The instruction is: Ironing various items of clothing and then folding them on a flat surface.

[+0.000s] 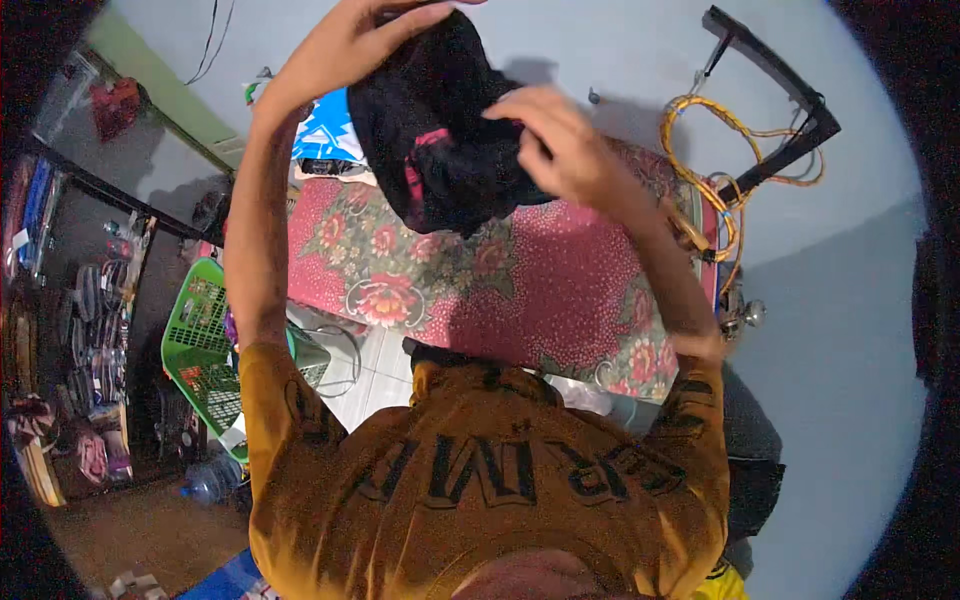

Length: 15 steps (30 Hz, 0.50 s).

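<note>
A black cloth garment (pixel 450 150) with small pink parts hangs bunched in the air above a table with a pink floral cover (pixel 570 277). My left hand (pixel 360 45) is at its upper left edge, the thumb lying along the cloth and the other fingers partly cut off by the picture's top. My right hand (pixel 562 142), slightly blurred, touches the garment's right side with bent fingers; whether it pinches the cloth cannot be told. Behind the garment, at the table's far left, lies a folded blue and white cloth (pixel 326 127).
A green plastic basket (pixel 199 330) stands left of the table, near shelves with stacked items (pixel 97 330). A blue-tinted water bottle (pixel 214 480) is on the floor. At the right, a coiled yellow cord (pixel 667 127) hangs from a black wall bracket (pixel 814 105).
</note>
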Tool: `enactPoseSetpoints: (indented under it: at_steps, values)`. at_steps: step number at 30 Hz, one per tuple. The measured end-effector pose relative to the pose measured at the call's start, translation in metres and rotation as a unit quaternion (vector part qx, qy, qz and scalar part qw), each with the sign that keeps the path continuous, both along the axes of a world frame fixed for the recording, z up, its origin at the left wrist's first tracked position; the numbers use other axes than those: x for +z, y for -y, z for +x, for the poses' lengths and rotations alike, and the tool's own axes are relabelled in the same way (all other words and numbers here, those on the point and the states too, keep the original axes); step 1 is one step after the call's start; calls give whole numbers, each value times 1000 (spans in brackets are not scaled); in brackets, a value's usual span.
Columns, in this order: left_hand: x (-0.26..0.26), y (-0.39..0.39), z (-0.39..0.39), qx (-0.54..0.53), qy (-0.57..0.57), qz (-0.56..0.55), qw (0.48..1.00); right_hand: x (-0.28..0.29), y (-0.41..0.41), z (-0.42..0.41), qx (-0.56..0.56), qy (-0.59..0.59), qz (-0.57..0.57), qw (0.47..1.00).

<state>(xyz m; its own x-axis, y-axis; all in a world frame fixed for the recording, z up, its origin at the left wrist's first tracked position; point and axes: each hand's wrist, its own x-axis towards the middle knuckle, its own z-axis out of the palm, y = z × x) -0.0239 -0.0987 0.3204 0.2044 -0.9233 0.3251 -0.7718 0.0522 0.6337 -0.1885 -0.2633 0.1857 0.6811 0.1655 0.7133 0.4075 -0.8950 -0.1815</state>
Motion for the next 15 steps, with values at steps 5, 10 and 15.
enactPoseSetpoints:
  at_steps: [5,10,15]
  values:
    - [-8,28,-5,-76,89,-100,988,-41,-22,-2,-108,-97,52,988]
    - [-4,17,-4,-55,-31,-85,994,-83,-21,19,-17,-130,144,981]
    - [-8,4,0,-58,-15,-91,994,-59,-14,10,120,-268,319,901]
